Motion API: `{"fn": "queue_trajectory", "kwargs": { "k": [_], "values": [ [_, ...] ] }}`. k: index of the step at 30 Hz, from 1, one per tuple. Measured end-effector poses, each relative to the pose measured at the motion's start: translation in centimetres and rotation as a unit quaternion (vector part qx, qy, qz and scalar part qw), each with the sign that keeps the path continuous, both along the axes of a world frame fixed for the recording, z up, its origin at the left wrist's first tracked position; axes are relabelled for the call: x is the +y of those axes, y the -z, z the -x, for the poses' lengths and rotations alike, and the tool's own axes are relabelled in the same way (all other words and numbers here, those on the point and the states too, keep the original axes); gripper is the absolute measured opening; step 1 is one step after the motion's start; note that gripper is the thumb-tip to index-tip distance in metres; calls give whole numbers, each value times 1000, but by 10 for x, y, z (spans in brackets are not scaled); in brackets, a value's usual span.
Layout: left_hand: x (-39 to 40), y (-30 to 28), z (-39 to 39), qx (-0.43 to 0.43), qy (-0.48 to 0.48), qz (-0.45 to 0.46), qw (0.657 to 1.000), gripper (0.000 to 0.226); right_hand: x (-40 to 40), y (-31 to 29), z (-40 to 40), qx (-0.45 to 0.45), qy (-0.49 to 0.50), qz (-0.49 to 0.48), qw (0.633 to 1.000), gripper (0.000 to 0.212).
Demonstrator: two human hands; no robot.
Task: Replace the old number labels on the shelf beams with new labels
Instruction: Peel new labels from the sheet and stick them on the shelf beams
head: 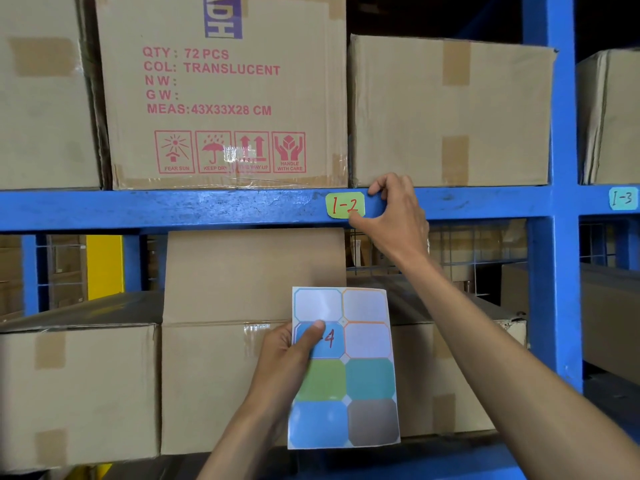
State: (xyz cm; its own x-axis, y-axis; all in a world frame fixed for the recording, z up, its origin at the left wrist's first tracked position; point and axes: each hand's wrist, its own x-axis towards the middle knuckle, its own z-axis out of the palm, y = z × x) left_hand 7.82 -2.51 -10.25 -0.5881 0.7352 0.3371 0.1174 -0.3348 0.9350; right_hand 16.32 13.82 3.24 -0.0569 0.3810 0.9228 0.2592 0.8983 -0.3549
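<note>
The green label (345,205) marked 1-2 is seen stuck on the blue shelf beam (173,209), its right edge pinched by the right hand (394,216), thumb below, fingers above. Lower down, a sticker sheet (360,375) is clamped by the left hand (294,358), thumb pressed on a blue sticker.

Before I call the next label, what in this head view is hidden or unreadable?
- Blue sticker on the label sheet: the left hand thumb covers all but a "4".
- 1-2 label: the right hand thumb hides its lower right corner, so stuck or lifting is unclear.
- Purple print on the printed box: cut off by the top edge.
- "This way up" symbol: blurred by tape glare.
</note>
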Motion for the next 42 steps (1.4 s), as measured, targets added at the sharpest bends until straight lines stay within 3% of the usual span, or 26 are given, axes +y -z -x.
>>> {"fn": "queue_trajectory", "kwargs": {
  "k": [10,22,25,30,35,39,42],
  "values": [
    [-3,3,4,-1,-1,2,1000,25,-13,1,23,20,80,22,996,79],
    [-8,11,6,4,4,6,1000,25,-13,-9,31,55,82,80,992,76],
    [-11,16,5,-13,6,6,1000,26,-12,-4,26,44,17,76,996,67],
    [-15,21,-3,-55,-15,-10,998,31,-23,35,-5,60,-160,79,982,40],
    [-13,33,-12,-82,-74,-37,993,33,-56,110,-47,-60,-224,99,968,17],
    [-2,43,-30,-84,-89,-53,991,37,-64,166,-60,-113,-202,109,967,25],
    [7,49,-47,-92,-71,-58,992,35,-62,189,-64,-110,-165,121,973,43]
  ]
}}
